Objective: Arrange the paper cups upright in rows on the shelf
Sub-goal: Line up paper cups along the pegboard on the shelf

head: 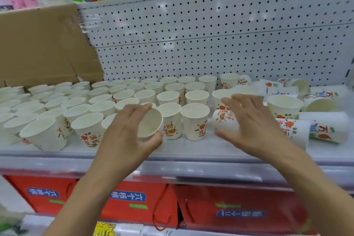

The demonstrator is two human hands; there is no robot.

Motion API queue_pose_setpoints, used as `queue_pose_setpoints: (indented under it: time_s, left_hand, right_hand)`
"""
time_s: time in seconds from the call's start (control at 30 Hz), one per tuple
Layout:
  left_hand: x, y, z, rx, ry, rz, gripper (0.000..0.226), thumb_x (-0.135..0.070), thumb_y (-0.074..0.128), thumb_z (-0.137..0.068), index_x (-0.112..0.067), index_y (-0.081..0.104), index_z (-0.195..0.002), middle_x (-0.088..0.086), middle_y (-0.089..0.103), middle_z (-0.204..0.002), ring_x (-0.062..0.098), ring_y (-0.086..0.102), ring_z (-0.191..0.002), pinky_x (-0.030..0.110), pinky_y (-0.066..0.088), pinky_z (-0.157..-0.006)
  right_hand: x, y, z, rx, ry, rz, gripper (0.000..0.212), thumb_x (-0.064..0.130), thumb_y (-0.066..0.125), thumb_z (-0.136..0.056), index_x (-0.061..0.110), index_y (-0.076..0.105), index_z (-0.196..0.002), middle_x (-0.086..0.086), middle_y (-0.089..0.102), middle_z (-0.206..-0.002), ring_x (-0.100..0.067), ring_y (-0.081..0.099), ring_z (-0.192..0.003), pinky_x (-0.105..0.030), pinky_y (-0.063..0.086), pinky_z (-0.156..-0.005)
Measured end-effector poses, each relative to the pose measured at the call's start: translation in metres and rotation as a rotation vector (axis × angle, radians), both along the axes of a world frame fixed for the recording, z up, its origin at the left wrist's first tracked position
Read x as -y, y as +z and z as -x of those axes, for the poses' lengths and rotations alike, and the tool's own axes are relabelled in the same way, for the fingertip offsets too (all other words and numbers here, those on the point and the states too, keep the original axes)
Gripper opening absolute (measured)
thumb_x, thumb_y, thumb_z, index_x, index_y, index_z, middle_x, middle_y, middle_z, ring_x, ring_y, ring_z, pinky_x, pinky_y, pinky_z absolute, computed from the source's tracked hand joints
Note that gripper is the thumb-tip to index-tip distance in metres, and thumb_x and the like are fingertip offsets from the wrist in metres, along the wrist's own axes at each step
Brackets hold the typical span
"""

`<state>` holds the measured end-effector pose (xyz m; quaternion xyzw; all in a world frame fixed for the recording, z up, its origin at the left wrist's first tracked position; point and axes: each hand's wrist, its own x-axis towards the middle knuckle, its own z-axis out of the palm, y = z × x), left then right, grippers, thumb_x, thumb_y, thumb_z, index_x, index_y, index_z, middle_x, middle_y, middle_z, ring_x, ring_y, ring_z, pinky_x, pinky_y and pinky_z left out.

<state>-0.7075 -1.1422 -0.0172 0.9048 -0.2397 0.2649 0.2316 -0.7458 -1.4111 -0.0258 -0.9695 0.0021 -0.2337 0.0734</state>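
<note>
Cup point(148, 123) sits gripped in left hand point(124, 131); spread right hand point(251, 124) over toppled cup point(223, 120).

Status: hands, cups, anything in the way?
Left hand grips tilted cup by the front row. Right hand open, over toppled cup. Other lying cups crowd the shelf on the right.

You see several dozen upright paper cups point(195, 120), too many to count exactly, one tilted paper cup point(149, 124), about ten lying paper cups point(325, 126), three red gift boxes point(130, 201) and one cardboard box point(42, 44).
</note>
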Motion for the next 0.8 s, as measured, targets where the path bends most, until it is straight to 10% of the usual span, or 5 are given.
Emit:
queue_pose_setpoints:
  time_s: [0.23,0.37,0.53,0.8]
  left_hand:
    - [0.004,-0.022,-0.015,0.013,0.007,-0.042,0.063,-0.037,0.070,-0.083,-0.019,0.048,-0.140,0.001,0.053,-0.137,0.017,0.040,-0.127,0.018,0.024,-0.101]
    - [0.002,-0.030,-0.018,0.039,0.064,-0.057,0.067,-0.046,0.067,-0.083,-0.020,0.046,-0.140,0.005,0.056,-0.134,0.024,0.044,-0.126,0.040,0.038,-0.099]
    - [0.020,-0.036,0.002,0.190,0.120,0.118,0.066,-0.054,0.052,-0.083,-0.019,0.046,-0.138,-0.001,0.048,-0.139,0.019,0.039,-0.130,0.034,0.030,-0.103]
    - [0.076,-0.041,0.025,0.227,-0.088,0.086,0.057,-0.038,0.061,-0.081,-0.022,0.050,-0.135,-0.007,0.052,-0.134,0.017,0.043,-0.128,0.035,0.033,-0.105]
  right_hand:
    - [0.006,-0.001,0.002,-0.168,-0.075,0.226,0.073,0.046,0.053,-0.087,0.026,0.016,-0.146,-0.004,0.046,-0.133,-0.027,0.043,-0.119,-0.039,0.031,-0.101]
    - [0.004,0.006,0.004,-0.137,-0.049,0.163,0.073,0.051,0.060,-0.082,0.027,0.023,-0.140,-0.002,0.050,-0.127,-0.026,0.050,-0.113,-0.040,0.037,-0.093]
    - [0.002,0.020,0.007,-0.119,0.058,-0.029,0.054,0.044,0.066,-0.078,0.028,0.042,-0.124,0.003,0.046,-0.115,-0.020,0.046,-0.101,-0.033,0.037,-0.074]
    - [0.003,0.040,-0.001,-0.186,0.148,-0.009,0.060,0.044,0.066,-0.076,0.029,0.044,-0.130,0.001,0.045,-0.122,-0.022,0.041,-0.117,-0.033,0.039,-0.087]
